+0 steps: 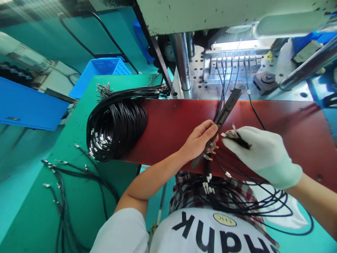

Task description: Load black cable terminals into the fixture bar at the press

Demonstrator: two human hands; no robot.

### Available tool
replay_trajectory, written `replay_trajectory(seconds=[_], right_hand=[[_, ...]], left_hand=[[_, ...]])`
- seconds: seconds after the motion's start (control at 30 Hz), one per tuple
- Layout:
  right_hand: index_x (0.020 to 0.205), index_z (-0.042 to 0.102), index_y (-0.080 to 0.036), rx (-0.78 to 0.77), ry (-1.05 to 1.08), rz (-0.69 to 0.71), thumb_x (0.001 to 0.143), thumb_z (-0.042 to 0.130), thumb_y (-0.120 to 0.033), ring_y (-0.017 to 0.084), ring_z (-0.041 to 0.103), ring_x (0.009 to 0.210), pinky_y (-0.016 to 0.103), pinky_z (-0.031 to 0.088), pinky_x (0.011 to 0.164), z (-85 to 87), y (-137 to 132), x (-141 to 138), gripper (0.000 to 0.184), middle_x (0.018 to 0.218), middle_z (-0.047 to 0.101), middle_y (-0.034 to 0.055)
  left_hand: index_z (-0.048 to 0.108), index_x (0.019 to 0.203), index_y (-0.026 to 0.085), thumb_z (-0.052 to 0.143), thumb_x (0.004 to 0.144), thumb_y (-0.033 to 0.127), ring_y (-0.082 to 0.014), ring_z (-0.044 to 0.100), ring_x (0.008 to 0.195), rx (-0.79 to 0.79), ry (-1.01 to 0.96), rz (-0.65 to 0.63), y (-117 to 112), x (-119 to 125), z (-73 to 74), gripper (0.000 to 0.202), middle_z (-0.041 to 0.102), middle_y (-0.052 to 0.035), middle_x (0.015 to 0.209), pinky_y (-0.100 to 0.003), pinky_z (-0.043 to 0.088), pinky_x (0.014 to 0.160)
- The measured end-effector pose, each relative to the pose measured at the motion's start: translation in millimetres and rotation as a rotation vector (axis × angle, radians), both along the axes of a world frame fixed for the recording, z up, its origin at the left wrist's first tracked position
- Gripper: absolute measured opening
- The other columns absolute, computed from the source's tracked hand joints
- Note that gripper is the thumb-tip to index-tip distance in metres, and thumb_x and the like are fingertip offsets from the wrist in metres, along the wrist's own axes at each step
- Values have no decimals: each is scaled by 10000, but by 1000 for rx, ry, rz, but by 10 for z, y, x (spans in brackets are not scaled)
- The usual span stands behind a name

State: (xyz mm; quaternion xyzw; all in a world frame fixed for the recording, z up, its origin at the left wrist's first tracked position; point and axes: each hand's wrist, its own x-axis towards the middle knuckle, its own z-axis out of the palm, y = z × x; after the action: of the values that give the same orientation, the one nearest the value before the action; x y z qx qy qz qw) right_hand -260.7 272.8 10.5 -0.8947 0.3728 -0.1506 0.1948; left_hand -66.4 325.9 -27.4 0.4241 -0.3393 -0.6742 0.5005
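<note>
My bare left hand [197, 140] grips a long dark metal bar [228, 107], which slants across the red board. Several black cables with small metal connectors [209, 151] sit along the bar's lower part, just below my left fingers. My right hand [263, 154], in a white glove, pinches a few cable ends [233, 134] with bare metal tips, right of the bar. From both hands black cables [244, 207] hang in loops over my lap, with white tags [207, 184] on them. How the cables sit in the bar is partly hidden by my fingers.
Behind the red board [168, 126] stands a press with a metal mould [231, 68], where several cables lie in a row. Steel pillars [181, 63] flank it. A big coil of black cables [118, 130] rests at left; loose cables [61, 189] lie on the green table [28, 221].
</note>
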Motion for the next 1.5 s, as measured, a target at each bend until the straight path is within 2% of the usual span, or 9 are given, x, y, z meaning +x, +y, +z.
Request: replay_trajectory(seconds=[0.07,0.13,0.37,0.53,0.73,0.9,1.07,1.3,1.5], right_hand=[[922,696,-194,-244,57,100,1001,519,-377,172,565,692,339,338,673,-19,-3,-16,267,824,672,35],[965,690,-201,-287,75,154,1013,490,-358,168,545,676,343,320,672,-16,-6,-13,259,794,654,23],[741,568,-183,638,-108,1,994,491,-522,114,467,674,231,384,600,74,2,134,430,719,528,-23],[790,631,-179,916,-204,-58,938,580,-524,127,475,716,213,403,582,65,-3,197,379,769,563,-17],[753,592,-168,843,-216,-94,933,592,-481,123,458,707,208,373,568,34,24,213,360,726,525,-14],[881,665,-178,1021,-218,-57,948,568,-456,131,492,709,220,400,582,49,3,216,302,773,595,-11],[798,618,-175,863,-220,-61,947,586,-490,123,470,700,224,391,587,25,15,246,350,735,568,-17],[906,640,-180,1031,-315,6,989,502,-568,157,546,787,257,479,704,151,-162,-19,420,846,624,23],[1225,633,-224,1130,-409,-92,981,533,-527,198,632,842,313,563,765,216,-235,-185,402,994,691,70]], left_hand=[[437,879,210,596,895,599,-54,472,491,-3,4,4,2,-3,-5,420,519,63,674,-170,390,452],[450,884,210,592,901,592,-52,459,483,-7,9,14,6,-6,-7,409,515,63,668,-168,380,446],[493,902,199,605,893,590,-52,465,513,14,-9,39,16,-19,17,407,524,40,761,-182,386,443],[509,906,193,590,910,572,-54,447,521,-21,-78,61,36,-27,51,388,507,33,774,-197,381,464],[507,876,175,551,942,560,-72,431,614,-192,-409,118,57,-11,68,393,471,29,732,-191,358,540],[459,926,208,474,961,598,-74,427,503,-38,-248,-34,52,-17,43,392,423,54,680,-203,331,462],[492,877,175,522,970,529,-73,400,629,-252,-516,98,41,-3,26,366,441,35,733,-204,337,564],[466,877,185,530,946,579,-55,475,579,-115,-281,-13,32,-3,42,404,470,49,721,-165,380,524],[469,889,189,565,934,561,-46,513,548,-71,-187,-31,28,0,15,388,510,46,727,-144,431,497]])
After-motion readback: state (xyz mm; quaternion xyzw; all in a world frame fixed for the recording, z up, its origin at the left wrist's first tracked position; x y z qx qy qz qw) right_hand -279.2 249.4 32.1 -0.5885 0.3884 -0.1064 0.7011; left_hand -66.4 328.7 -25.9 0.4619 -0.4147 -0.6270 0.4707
